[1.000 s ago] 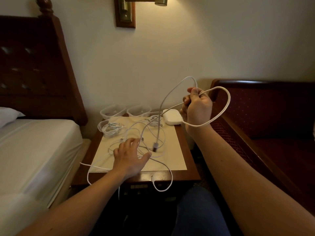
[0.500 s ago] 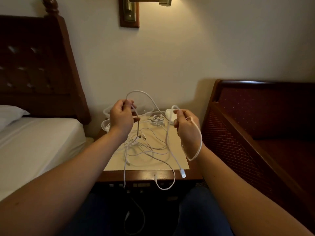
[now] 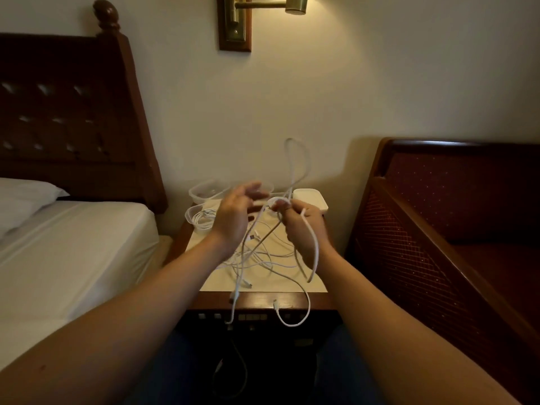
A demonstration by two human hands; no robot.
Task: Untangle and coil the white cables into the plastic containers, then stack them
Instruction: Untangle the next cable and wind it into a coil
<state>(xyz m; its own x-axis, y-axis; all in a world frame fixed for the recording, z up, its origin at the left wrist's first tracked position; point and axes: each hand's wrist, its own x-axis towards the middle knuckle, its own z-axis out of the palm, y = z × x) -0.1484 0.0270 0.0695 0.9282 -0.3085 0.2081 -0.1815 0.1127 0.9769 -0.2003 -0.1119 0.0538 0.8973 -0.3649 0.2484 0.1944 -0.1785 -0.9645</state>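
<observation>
Her right hand (image 3: 304, 229) pinches a looped white cable (image 3: 314, 247) above the worktop (image 3: 292, 298); the left hand (image 3: 233, 214), blurred, fingers spread loose, holds nothing I can see. More cables (image 3: 263, 255) sprawl below.

Readable text: none on any surface.
White box (image 3: 310, 200), at the table's (image 3: 263, 298) back edge: plain lid, no brand legible.
Table front panel: small light squares, too dim and blurred to read.
</observation>
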